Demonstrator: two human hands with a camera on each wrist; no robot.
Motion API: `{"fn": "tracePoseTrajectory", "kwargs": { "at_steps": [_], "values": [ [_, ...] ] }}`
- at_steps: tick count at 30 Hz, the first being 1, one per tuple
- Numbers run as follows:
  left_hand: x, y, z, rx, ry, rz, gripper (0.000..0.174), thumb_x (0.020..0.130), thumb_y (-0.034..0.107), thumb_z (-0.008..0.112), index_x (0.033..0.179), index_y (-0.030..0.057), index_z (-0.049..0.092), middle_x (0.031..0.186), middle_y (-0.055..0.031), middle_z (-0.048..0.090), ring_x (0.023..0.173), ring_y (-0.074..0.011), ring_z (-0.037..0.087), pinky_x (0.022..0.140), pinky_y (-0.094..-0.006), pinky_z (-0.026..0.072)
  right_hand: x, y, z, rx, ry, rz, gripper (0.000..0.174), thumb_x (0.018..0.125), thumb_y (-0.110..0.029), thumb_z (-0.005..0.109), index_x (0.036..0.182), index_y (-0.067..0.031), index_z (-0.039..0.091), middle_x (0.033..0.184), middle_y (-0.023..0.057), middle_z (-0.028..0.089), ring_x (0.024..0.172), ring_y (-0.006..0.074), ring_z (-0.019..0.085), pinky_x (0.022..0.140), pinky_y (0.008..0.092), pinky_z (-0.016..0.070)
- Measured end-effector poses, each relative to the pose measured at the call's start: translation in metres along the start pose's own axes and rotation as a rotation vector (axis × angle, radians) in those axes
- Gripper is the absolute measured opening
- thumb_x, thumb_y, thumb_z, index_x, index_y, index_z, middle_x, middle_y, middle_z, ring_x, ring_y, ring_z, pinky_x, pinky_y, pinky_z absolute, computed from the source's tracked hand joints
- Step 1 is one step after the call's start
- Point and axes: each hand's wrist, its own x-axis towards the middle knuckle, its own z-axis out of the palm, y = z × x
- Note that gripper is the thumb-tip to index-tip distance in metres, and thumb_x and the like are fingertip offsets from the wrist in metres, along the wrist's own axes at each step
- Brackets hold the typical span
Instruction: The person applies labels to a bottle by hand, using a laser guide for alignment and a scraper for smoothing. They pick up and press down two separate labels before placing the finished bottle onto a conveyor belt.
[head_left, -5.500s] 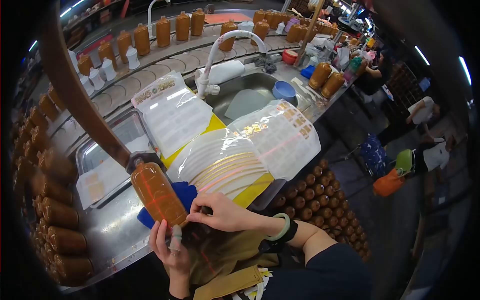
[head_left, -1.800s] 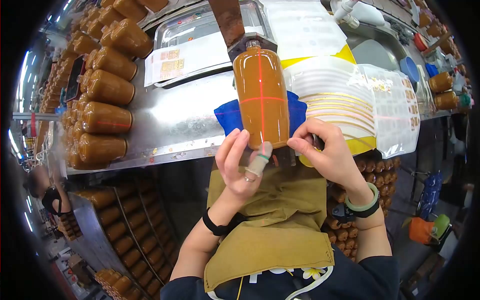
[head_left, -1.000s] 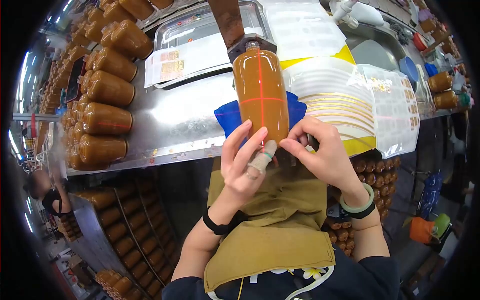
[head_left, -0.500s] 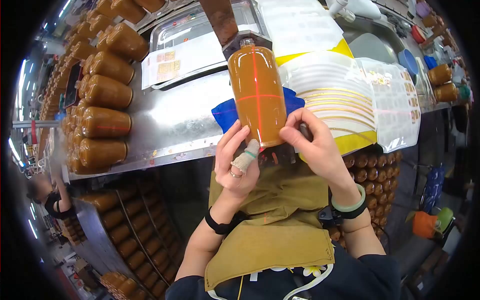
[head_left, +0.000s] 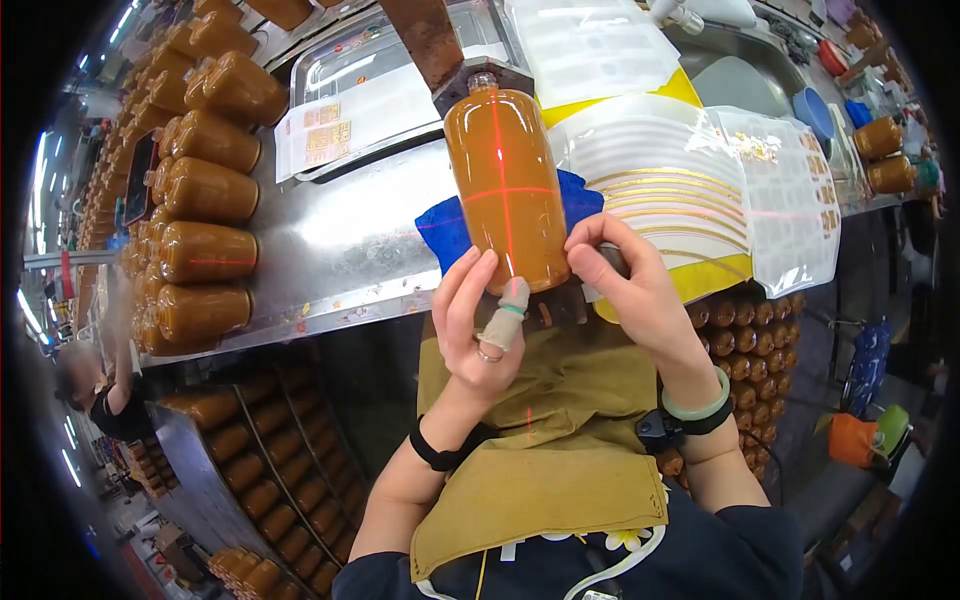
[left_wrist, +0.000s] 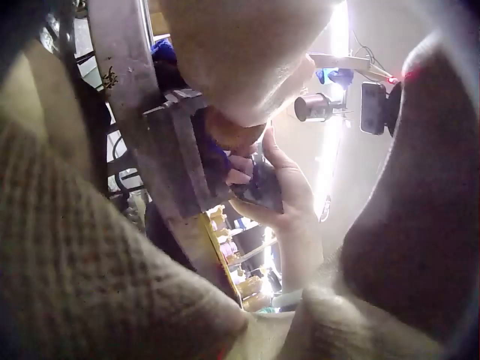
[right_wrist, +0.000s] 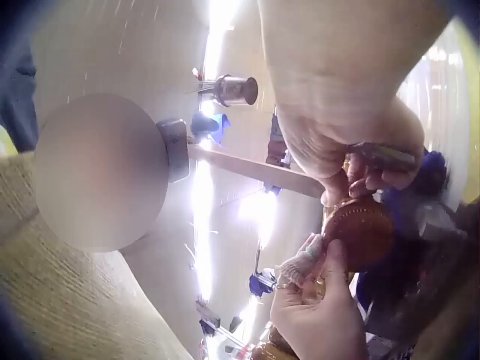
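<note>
Compared with 1 s ago, right hand (head_left: 635,290) sits higher along right side of brown bottle (head_left: 507,215), off bottom corner; suggests working spot shifts, bottle not released. Left hand (head_left: 482,340) pinches bottle's lower end, 1 finger in pale cot (head_left: 502,325). Hands apart; right curls around small grey object (right_wrist: 386,156), fingertips at bottle's edge. Bottle lies base toward person, neck at dark bracket (head_left: 520,84), blue cloth (head_left: 440,230) showing both sides. Surface glossy brown, 2 red lines crossing it.
</note>
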Motion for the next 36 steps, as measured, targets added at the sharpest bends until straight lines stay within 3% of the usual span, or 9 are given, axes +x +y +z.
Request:
{"fn": "tracePoseTrajectory", "kwargs": {
  "at_steps": [8, 13, 17, 18, 23, 26, 30, 32, 36],
  "values": [
    [-0.005, 0.007, -0.001, 0.152, -0.148, 0.06, 0.045, 0.08, -0.002, 0.081, 0.122, 0.0116, 0.074, 0.139, -0.0185, 0.057, 0.128, -0.0408, 0.055, 0.102, -0.045, 0.054, -0.007, -0.005, -0.005, 0.133, 0.186, -0.145, 0.028, 0.11, -0.016, 0.049, 0.132, 0.0007, 0.056, 0.12, 0.0037, 0.059, 0.117, 0.0106, 0.05, 0.104, 0.0278, 0.0381],
    [-0.011, 0.022, 0.019, 0.046, -0.02, -0.201, 0.074, 0.077, 0.011, 0.09, 0.141, 0.0004, 0.055, 0.139, -0.0197, 0.048, 0.133, -0.0366, 0.049, 0.102, -0.0419, 0.052, -0.006, -0.009, -0.004, -0.02, 0.345, -0.304, 0.02, 0.101, -0.002, 0.062, 0.12, -0.0004, 0.067, 0.107, 0.0009, 0.067, 0.094, 0.0075, 0.055, 0.087, 0.0216, 0.0448],
    [-0.011, 0.019, 0.01, 0.152, -0.105, -0.144, 0.072, 0.079, 0.008, 0.089, 0.141, -0.0024, 0.054, 0.138, -0.0188, 0.052, 0.131, -0.0365, 0.052, 0.099, -0.0394, 0.0533, -0.012, -0.013, 0.006, -0.333, 0.497, -0.265, 0.02, 0.096, -0.004, 0.069, 0.115, -0.0018, 0.066, 0.09, 0.0041, 0.068, 0.076, 0.0099, 0.058, 0.073, 0.0247, 0.048],
    [0.002, 0.008, -0.006, 0.081, -0.154, 0.002, 0.07, 0.08, 0.0, 0.085, 0.143, -0.0029, 0.054, 0.142, -0.0184, 0.052, 0.13, -0.0355, 0.054, 0.099, -0.0383, 0.0533, -0.013, -0.013, 0.013, -0.287, 0.464, -0.286, 0.017, 0.096, -0.004, 0.069, 0.112, -0.0014, 0.065, 0.092, 0.006, 0.067, 0.081, 0.0134, 0.062, 0.073, 0.0285, 0.0492],
    [0.009, -0.006, -0.017, -0.245, -0.175, -0.272, 0.076, 0.079, -0.005, 0.081, 0.148, -0.0012, 0.05, 0.147, -0.0161, 0.05, 0.133, -0.033, 0.053, 0.107, -0.0393, 0.0473, -0.014, -0.012, 0.026, -0.443, 0.346, -0.295, 0.014, 0.094, -0.006, 0.068, 0.107, -0.0012, 0.064, 0.097, 0.0171, 0.067, 0.085, 0.0324, 0.067, 0.075, 0.0388, 0.0526],
    [0.013, -0.008, -0.009, -0.246, -0.145, -0.25, 0.085, 0.076, 0.001, 0.087, 0.151, 0.0014, 0.047, 0.148, -0.0149, 0.05, 0.135, -0.0336, 0.05, 0.113, -0.042, 0.0404, -0.009, -0.012, -0.001, -0.505, 0.454, -0.112, 0.015, 0.095, -0.007, 0.069, 0.109, -0.0015, 0.064, 0.094, 0.0153, 0.067, 0.079, 0.0297, 0.065, 0.071, 0.0377, 0.0512],
    [0.028, -0.007, -0.001, -0.211, -0.139, -0.204, 0.09, 0.071, 0.005, 0.09, 0.151, 0.0012, 0.048, 0.149, -0.0157, 0.051, 0.131, -0.0341, 0.054, 0.109, -0.0409, 0.0443, -0.025, -0.023, 0.028, -0.402, 0.294, -0.257, 0.019, 0.095, -0.007, 0.069, 0.112, -0.0022, 0.065, 0.095, 0.0155, 0.067, 0.077, 0.0283, 0.064, 0.071, 0.0371, 0.0507],
    [0.029, -0.014, -0.005, -0.137, -0.186, -0.15, 0.087, 0.071, 0.006, 0.09, 0.149, 0.0004, 0.051, 0.146, -0.0165, 0.055, 0.128, -0.035, 0.057, 0.106, -0.0403, 0.0467, -0.012, -0.013, 0.011, -0.443, 0.297, -0.195, 0.017, 0.096, -0.007, 0.068, 0.113, -0.0019, 0.066, 0.091, 0.009, 0.061, 0.083, 0.0168, 0.06, 0.076, 0.0319, 0.0486],
    [0.03, -0.018, -0.015, -0.252, -0.225, -0.279, 0.081, 0.073, 0.006, 0.09, 0.145, -0.0025, 0.054, 0.144, -0.0184, 0.058, 0.127, -0.036, 0.059, 0.108, -0.0417, 0.047, 0.005, -0.017, -0.041, -0.618, 0.401, -0.353, 0.016, 0.098, -0.003, 0.063, 0.112, 0.0002, 0.068, 0.098, 0.0134, 0.067, 0.091, 0.024, 0.065, 0.082, 0.0349, 0.0504]
  ]
}}
